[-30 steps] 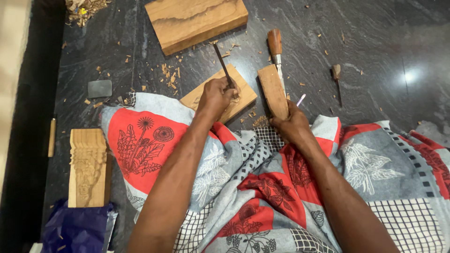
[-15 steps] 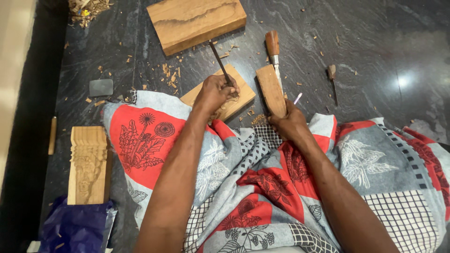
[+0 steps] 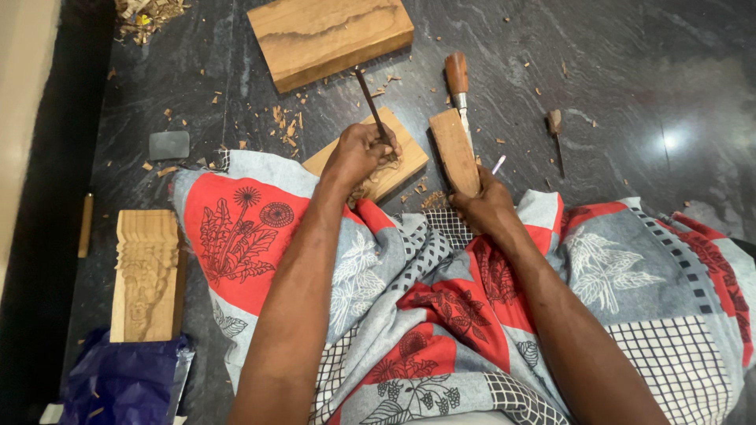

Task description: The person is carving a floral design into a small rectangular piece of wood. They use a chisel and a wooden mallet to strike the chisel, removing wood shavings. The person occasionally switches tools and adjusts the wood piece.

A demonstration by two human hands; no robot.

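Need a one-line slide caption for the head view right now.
Left hand holds a chisel on a small wood block; right hand grips a wooden mallet.

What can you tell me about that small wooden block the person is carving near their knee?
The small wooden block is pale, flat and rectangular, lying at an angle on the dark stone floor, its near end against the patterned cloth. The left hand rests on it, holding a thin chisel tilted over it. Wood chips lie around it.

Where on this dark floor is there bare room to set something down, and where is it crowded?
Free: the far-right floor beyond the small loose tool, and the strip between the grey stone and the big wood slab. Crowded: around the carving block, where the left hand and right hand work among chips.
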